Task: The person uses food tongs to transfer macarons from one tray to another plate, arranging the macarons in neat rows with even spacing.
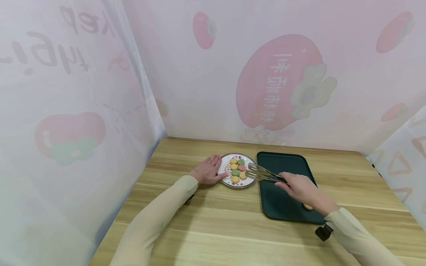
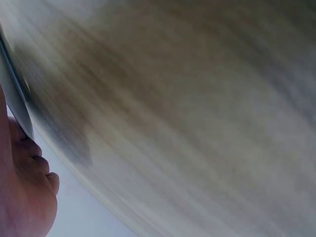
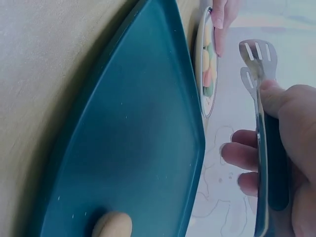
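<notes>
My left hand (image 1: pixel 208 170) rests at the left edge of a white patterned plate (image 1: pixel 222 178), thumb over the rim and fingers straight. Several small round macarons (image 1: pixel 234 167), yellow, green and pink, lie on that plate. Metal food tongs (image 3: pixel 261 143) with slotted ends and dark handle grips are held in my right hand (image 1: pixel 301 187), above a dark green tray (image 1: pixel 283 207). Their slotted ends reach over the plate's right side, with nothing seen between them in the right wrist view. One pale yellow macaron (image 3: pixel 113 225) lies on the tray, partly hidden under my right wrist in the head view.
The plate and tray stand side by side on a wooden table (image 1: pixel 213 229). Printed cloth curtains (image 1: pixel 186 92) hang behind the table and along its left and right sides. A dark wrist camera (image 1: pixel 323 232) hangs below my right wrist.
</notes>
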Motion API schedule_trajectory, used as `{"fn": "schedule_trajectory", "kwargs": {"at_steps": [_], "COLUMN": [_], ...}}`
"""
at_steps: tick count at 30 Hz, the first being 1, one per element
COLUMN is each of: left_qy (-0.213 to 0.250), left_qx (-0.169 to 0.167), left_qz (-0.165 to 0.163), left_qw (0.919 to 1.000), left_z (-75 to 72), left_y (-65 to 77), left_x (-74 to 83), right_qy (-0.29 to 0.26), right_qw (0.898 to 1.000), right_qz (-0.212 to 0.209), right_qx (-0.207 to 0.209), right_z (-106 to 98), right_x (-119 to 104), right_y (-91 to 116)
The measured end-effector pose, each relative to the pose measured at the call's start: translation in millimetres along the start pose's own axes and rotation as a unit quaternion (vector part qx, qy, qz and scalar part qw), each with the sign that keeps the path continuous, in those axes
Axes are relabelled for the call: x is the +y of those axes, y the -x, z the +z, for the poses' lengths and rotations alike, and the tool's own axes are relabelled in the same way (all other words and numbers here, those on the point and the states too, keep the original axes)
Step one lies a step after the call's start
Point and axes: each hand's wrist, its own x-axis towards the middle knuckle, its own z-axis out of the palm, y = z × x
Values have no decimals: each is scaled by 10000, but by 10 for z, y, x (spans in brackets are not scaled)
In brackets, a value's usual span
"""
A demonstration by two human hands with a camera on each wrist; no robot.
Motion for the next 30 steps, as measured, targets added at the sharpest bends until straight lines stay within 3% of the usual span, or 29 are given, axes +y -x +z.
{"fn": "schedule_trajectory", "kwargs": {"at_steps": [8, 15, 30], "left_qy": [-43, 144, 31], "left_qx": [-44, 51, 29], "left_qz": [-47, 21, -13], "left_qw": [10000, 9999, 10000], "left_z": [4, -33, -24], "left_y": [-14, 12, 31], "left_x": [-5, 14, -3], "right_qy": [-111, -53, 90], "right_qw": [9997, 9999, 9998], "right_qz": [189, 134, 40], "right_qx": [-144, 19, 175], "right_z": [-77, -159, -237], "right_x": [70, 111, 309], "right_y": [134, 227, 548]}}
